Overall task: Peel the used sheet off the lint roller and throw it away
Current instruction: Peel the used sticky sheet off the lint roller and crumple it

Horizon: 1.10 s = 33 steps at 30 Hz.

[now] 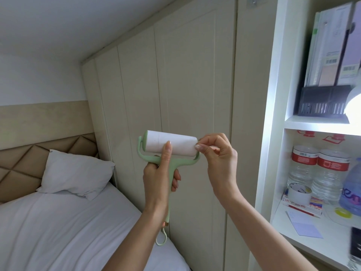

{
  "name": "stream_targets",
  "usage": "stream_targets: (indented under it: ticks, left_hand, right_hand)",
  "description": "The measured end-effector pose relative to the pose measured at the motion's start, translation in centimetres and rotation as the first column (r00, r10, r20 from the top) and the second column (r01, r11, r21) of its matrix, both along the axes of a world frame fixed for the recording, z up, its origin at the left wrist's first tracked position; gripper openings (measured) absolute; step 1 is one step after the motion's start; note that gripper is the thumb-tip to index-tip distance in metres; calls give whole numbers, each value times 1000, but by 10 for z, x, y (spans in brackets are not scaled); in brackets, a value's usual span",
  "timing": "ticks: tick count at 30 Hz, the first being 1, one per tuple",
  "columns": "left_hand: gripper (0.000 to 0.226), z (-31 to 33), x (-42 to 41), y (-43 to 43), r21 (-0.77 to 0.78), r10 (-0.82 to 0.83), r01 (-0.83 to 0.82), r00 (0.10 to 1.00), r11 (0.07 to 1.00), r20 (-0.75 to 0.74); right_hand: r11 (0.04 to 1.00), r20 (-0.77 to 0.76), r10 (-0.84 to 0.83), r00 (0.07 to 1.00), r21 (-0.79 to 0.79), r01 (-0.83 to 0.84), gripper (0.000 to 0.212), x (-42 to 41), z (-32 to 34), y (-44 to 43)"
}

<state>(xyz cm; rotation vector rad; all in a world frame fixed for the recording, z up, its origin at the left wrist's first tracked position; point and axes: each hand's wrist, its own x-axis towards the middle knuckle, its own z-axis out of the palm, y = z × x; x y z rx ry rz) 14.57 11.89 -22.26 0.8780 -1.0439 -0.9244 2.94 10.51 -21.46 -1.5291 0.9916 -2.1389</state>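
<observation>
While left hand (158, 178) grips lint roller (170, 146), right hand (216, 157) pinches roll end.

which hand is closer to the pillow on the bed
Left. The left hand, gripping the lint roller handle, is just right of the pillow; the right hand is farther right, at the roll's end.

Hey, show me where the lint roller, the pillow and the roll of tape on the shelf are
lint roller (172, 144): head view, on the white sticky sheet of the drum.
pillow (76, 173): head view, on the middle of its white case.
roll of tape (299, 194): head view, on its white outer side.
</observation>
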Motion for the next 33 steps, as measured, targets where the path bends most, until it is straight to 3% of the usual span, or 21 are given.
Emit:
stream_targets:
  ticks: [5, 13, 21, 33]
  left_hand:
    - [40, 0, 0, -2, 3, -134, 134, 991, 991, 23]
    - [52, 4, 3, -4, 118, -39, 45, 998, 992, -52]
    - [61, -1, 3, -4, 195, -99, 101, 995, 976, -21]
    - [46, -4, 3, -7, 198, -191, 202, 979, 959, -75]
  right_hand:
    - [998, 21, -41, 999, 52, 40, 30, -1, -3, -5]
    - [992, -85, -84, 993, -98, 76, 28, 4, -14, 4]
    - [994, 65, 97, 993, -53, -94, 34, 2, -11, 9]
    - [972, 237, 232, 943, -85, -218, 30, -5, -8, 6]
